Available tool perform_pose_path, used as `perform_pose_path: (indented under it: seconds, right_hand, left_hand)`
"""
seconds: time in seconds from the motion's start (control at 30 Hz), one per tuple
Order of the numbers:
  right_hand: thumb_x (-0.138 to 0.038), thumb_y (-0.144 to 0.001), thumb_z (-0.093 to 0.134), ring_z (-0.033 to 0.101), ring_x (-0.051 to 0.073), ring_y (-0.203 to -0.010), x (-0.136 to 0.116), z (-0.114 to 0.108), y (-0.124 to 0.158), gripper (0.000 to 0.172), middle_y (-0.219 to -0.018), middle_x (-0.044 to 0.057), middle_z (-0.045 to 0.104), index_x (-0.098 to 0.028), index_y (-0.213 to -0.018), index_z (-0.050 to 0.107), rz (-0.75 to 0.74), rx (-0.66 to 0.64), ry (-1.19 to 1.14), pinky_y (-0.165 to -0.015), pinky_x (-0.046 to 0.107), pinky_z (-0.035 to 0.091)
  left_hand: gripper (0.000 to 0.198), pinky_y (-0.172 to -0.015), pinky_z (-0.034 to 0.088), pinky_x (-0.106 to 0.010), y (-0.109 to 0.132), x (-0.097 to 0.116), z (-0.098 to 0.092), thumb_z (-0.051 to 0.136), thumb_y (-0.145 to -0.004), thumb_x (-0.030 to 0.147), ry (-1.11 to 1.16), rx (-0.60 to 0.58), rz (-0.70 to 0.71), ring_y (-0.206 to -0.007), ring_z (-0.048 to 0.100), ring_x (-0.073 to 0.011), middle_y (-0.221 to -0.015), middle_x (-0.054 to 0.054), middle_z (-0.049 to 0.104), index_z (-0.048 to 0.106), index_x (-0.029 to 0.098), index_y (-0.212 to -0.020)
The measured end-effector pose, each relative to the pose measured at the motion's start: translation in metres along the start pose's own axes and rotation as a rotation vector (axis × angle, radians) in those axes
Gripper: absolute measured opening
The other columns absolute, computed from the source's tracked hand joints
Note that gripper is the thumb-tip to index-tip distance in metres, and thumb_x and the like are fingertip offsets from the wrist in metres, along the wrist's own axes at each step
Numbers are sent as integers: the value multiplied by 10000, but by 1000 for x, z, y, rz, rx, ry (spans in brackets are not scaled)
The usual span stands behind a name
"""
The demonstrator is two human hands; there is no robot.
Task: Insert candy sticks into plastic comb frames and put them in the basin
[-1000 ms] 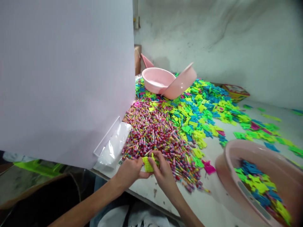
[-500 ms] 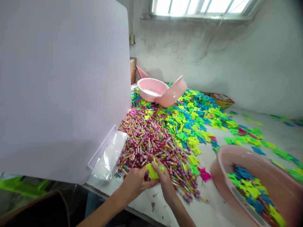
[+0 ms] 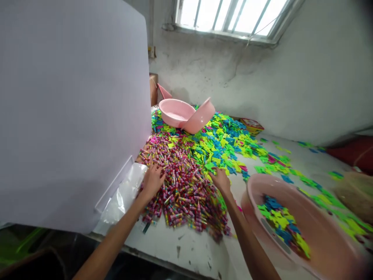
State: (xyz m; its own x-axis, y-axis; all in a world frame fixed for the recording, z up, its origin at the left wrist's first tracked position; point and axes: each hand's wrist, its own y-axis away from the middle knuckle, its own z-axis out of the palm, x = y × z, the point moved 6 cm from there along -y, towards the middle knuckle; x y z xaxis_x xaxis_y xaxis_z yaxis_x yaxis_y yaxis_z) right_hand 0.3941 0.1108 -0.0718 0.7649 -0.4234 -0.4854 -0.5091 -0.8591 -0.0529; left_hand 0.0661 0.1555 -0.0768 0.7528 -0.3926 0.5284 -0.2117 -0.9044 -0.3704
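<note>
Fingers bent on your left hand, resting at the left side of the heap of small sticks; cannot tell whether they pinch any. Your right hand has its fingertips down by green plastic pieces, hold unclear too. Both heaps meet on the white table. Pink tub, part-filled with similar pieces, right of your right forearm. Clear bag by your left forearm, white board beyond. Two pink basins sit at the back.
</note>
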Motion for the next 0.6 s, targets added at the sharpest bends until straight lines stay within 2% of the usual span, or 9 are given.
perform_pose_path:
  seconds: [0.07, 0.13, 0.23, 0.4, 0.5, 0.6]
  right_hand:
    - [-431, -864, 588, 629, 378, -1060, 15, 5, -13, 497, -1279, 258, 533, -100, -1233, 618, 67, -4, 102, -884, 450, 456]
    - [-462, -865, 624, 629, 386, -1074, 22, 10, -23, 566, -1341, 279, 476, -101, -1297, 570, 93, -6, 168, -884, 451, 460]
    - [-468, -890, 631, 614, 326, -1106, 17, 18, -36, 548, -1410, 217, 447, -157, -1330, 532, 71, -23, 211, -921, 447, 464]
    - [-367, -936, 613, 614, 237, -1058, -9, 23, -44, 314, -1197, 90, 622, -152, -1165, 612, -10, -90, 168, -935, 476, 491]
    - [-347, -931, 606, 605, 254, -1098, -31, 13, -36, 264, -1183, 108, 643, -153, -1108, 637, -126, -84, 59, -959, 449, 468]
    - [-382, -944, 536, 628, 258, -1086, -58, 1, -14, 291, -1158, 122, 675, -166, -1106, 645, -260, -94, -108, -917, 370, 484]
  left_hand:
    - [45, -906, 484, -417, 4, -4, 0, 610, -831, 241, 42, 39, -47, -984, 609, -282, -903, -93, 647, 594, 200, -824]
    - [78, -846, 500, -399, 10, -7, -2, 580, -849, 271, 99, 80, -108, -899, 638, -264, -865, -82, 655, 577, 198, -877]
    - [198, -745, 515, -351, 20, -9, -6, 544, -878, 320, 223, 92, -182, -783, 673, -230, -815, -47, 688, 548, 196, -1032]
    - [310, -753, 522, -314, 27, -4, -9, 554, -873, 383, 432, 34, -230, -775, 709, -201, -799, -7, 735, 541, 213, -1131]
    - [300, -781, 526, -320, 29, -3, -10, 560, -859, 415, 525, 4, -260, -831, 716, -211, -856, -37, 745, 589, 203, -1070]
    - [236, -743, 529, -293, 32, 5, -14, 549, -852, 404, 607, -59, -251, -831, 710, -204, -850, -37, 733, 613, 197, -947]
